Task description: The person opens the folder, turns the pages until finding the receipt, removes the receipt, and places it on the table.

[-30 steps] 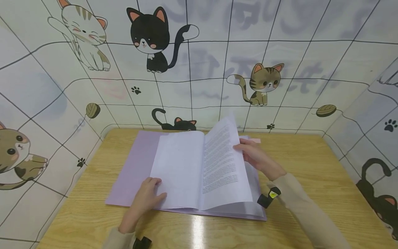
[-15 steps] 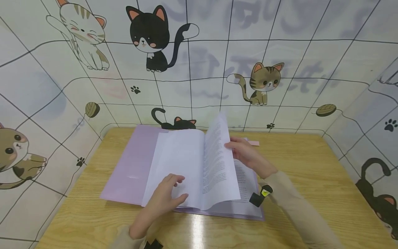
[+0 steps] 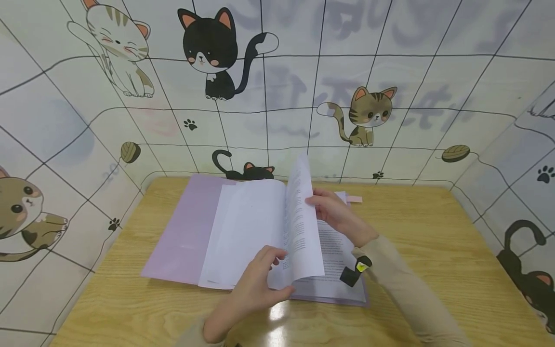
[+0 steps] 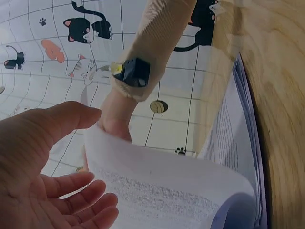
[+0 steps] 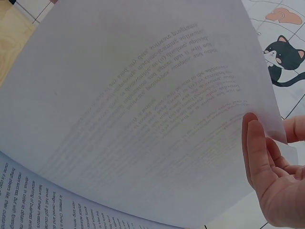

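Observation:
An open purple folder (image 3: 179, 241) of printed sheets lies on the wooden table. My right hand (image 3: 340, 214) pinches the outer edge of one printed page (image 3: 307, 250), which stands raised and curved near the fold. In the right wrist view the thumb is behind that page (image 5: 143, 95) and the fingers (image 5: 256, 148) are in front. My left hand (image 3: 259, 282) hovers by the page's lower corner, thumb and fingers apart, holding nothing; the left wrist view shows the hand (image 4: 43, 167) facing the page. Blank-looking sheets (image 3: 244, 217) lie turned to the left.
A pink tab (image 3: 354, 199) sticks out at the folder's upper right. Behind the wooden table (image 3: 416, 241) hangs a white grid-patterned cloth (image 3: 290, 82) with cartoon cats. It also covers both sides.
The right hand has drawn the page leftward, bending it more upright and baring printed text beneath. My left hand has left the left-hand sheets and moved right toward the raised page.

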Motion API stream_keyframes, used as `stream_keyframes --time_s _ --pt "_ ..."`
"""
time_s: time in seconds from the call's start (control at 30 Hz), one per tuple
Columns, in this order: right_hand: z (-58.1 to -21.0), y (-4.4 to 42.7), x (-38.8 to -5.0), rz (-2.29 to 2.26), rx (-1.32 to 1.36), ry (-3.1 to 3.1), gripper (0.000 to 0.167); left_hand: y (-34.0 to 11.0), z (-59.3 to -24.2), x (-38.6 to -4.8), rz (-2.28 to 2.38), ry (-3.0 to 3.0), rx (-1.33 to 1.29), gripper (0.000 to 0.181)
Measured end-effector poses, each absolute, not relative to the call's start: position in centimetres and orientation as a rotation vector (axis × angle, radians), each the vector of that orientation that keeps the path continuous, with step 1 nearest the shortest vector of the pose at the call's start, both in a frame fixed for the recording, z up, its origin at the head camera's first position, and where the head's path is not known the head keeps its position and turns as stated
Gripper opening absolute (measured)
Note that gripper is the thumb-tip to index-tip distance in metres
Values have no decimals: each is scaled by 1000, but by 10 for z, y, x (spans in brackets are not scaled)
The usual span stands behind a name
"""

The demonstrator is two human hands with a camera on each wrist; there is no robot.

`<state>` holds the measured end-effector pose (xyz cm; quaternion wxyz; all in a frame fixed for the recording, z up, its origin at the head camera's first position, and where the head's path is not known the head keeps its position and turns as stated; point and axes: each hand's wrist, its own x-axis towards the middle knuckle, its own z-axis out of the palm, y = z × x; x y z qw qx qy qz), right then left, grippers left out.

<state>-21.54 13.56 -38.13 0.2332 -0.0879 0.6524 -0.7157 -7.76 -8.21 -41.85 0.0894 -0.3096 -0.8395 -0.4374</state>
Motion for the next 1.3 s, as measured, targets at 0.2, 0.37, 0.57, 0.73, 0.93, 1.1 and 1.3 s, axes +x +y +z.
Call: stream_keyframes --time_s 0.2,0.37,0.57,0.73,0.93,1.1,1.3 --pt "-384 132 -216 -1985 -238 1774 47 -69 -420 -76 -1322 -2400 -923 60" --pt "-386 128 -217 -1994 -255 1769 46 -60 -421 -76 -1315 -2305 -869 53" --pt "-387 124 -216 -2022 -260 1747 46 -55 -421 -75 -1267 -2266 -777 51" --pt "-386 124 -215 -2051 -260 1715 44 -57 -422 -77 -1215 -2225 -684 54" --pt "-385 125 -214 -2065 -277 1663 25 -65 -424 -81 -1173 -2206 -610 54" --pt "-385 126 -214 -2071 -278 1631 11 -75 -428 -84 -1141 -2249 -582 52" --pt "-391 132 -217 -2037 -240 1710 9 -93 -433 -86 -1122 -2318 -523 53"
